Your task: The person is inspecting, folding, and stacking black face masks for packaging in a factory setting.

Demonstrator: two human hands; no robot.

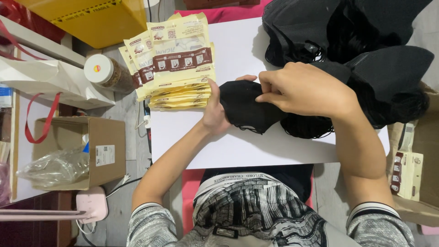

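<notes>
A: Start with the biggest thing. What is the work laid out on?

B: A white board [238, 151] across the lap. At its far right sits a heap of black masks [366, 55], spilling off the edge. At its far left is a fanned stack of cream packets [176, 68] with brown bands. Off the board to the left are a yellow box [91, 18], a cardboard box [98, 151] holding a clear plastic bag [55, 167], and a white-lidded jar [103, 71] just beside the packets.

A: And the hands?

B: Both are on one black mask [244, 107] near the middle of the board, just right of the packets. The left hand [214, 114] is closed on its left edge, thumb on top. The right hand [304, 89] pinches the upper right edge with curled fingers, so neither hand is free or spread wide.

A: How would you judge the handling should go?

B: I would keep the mask flat and folded along its centre crease, with a grip at both ends so the ear loops stay tucked rather than trailing. It looks soft and limp, so light pressure should do; squeezing hard could crumple it.
</notes>
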